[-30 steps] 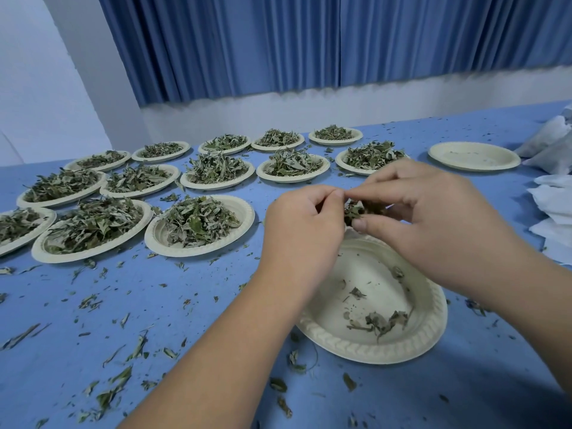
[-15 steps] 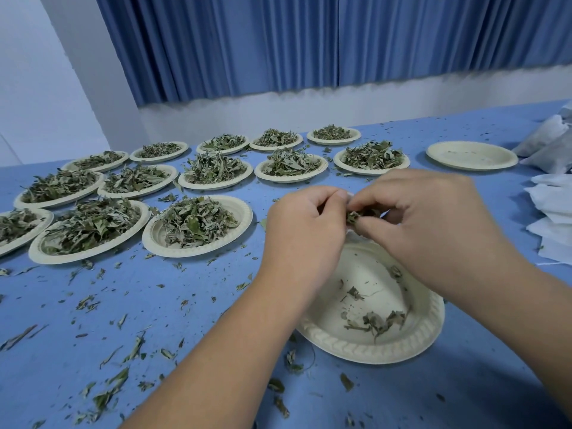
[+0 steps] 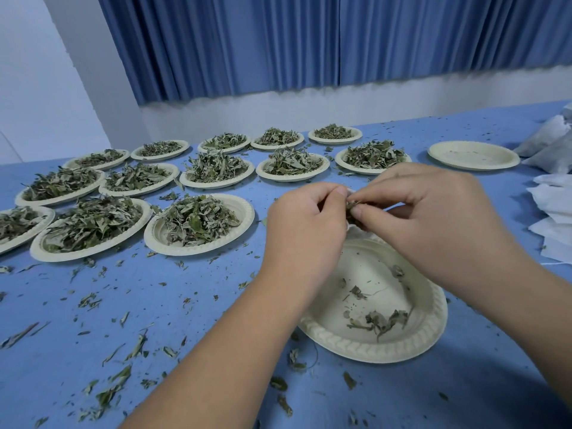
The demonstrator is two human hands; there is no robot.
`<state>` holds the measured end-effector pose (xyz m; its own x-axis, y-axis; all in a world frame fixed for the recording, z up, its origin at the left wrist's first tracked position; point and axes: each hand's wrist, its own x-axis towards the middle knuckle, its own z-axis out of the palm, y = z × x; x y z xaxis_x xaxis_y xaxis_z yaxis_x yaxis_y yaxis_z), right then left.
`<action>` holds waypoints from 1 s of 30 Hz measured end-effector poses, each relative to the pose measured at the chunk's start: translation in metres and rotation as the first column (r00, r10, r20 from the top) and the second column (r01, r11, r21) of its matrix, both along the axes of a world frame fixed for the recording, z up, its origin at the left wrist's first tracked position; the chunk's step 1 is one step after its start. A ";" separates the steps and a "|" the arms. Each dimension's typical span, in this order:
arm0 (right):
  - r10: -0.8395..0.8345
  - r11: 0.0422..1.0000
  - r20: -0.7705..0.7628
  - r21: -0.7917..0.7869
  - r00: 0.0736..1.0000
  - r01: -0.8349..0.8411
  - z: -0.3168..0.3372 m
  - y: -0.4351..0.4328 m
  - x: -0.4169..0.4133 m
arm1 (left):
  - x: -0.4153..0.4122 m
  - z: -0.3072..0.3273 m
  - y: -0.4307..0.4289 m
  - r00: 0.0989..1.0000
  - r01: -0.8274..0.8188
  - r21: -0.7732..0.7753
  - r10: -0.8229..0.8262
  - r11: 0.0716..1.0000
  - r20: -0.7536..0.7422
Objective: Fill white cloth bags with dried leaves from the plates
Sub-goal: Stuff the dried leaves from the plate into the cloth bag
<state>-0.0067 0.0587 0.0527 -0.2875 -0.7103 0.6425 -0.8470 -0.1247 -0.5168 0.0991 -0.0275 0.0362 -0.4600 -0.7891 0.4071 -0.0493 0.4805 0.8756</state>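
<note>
Most of the bag (image 3: 350, 191) is hidden behind your hands. Only a white sliver shows, at the tip of your left thumb, and its mouth and body cannot be made out.

Your left hand (image 3: 305, 224) has its fingers curled in, with the thumb pressed to the forefinger on that sliver. The palm side faces away, so the rest of the grip is out of sight. Your right hand (image 3: 433, 224) is curled too, and its thumb and forefinger pinch a small clump of leaves (image 3: 352, 209). The clump sits right where the two thumbs meet, touching both hands. You cannot tell whether it is already inside the bag.

Both hands hang over the far rim of the near plate (image 3: 402, 346), which holds only a few scraps (image 3: 382, 320).

To the left, full plates (image 3: 198, 224) stand in rows, and the outermost one is cut off by the frame. At the right edge, flat white bags (image 3: 552, 205) are also cut off. Beyond them lie stuffed ones (image 3: 544, 140), beside a bare plate (image 3: 473, 154). Crumbs are scattered across the blue table (image 3: 154, 305).
</note>
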 end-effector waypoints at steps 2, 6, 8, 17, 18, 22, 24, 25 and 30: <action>-0.029 0.999 -0.036 -0.031 0.999 0.028 -0.001 0.000 0.002 | 0.000 0.000 0.001 1.000 0.014 0.021 -0.014 1.000 -0.015; -0.086 0.996 -0.150 -0.005 0.985 0.087 -0.003 -0.001 0.003 | -0.001 0.001 0.003 0.998 0.046 0.039 -0.044 0.998 -0.046; -0.078 0.997 -0.159 0.017 0.984 0.082 -0.002 0.000 0.004 | -0.002 0.001 0.003 0.997 0.044 0.040 -0.042 0.998 -0.058; -0.064 0.998 -0.134 -0.032 0.989 0.060 0.001 0.003 0.005 | -0.001 0.002 0.003 1.000 0.018 -0.024 -0.018 1.000 -0.022; -0.073 0.997 -0.158 -0.043 0.985 0.067 0.000 0.003 0.006 | -0.002 0.002 0.004 1.000 0.023 -0.031 -0.024 0.999 -0.017; -0.097 0.994 -0.195 -0.075 0.976 0.084 0.001 0.004 0.004 | -0.002 0.001 0.005 0.999 0.027 -0.019 -0.028 0.999 -0.032; -0.114 0.992 -0.219 -0.077 0.969 0.099 0.002 0.003 0.003 | -0.002 0.002 0.004 0.999 0.025 -0.013 -0.026 1.000 -0.036; -0.104 0.993 -0.195 -0.074 0.975 0.091 0.002 0.002 0.003 | -0.002 0.002 0.004 0.999 0.022 -0.014 -0.022 1.000 -0.034; 0.065 0.997 0.085 0.035 0.994 -0.068 0.004 0.002 0.000 | 0.000 0.001 0.002 1.000 0.000 -0.021 0.000 1.000 -0.006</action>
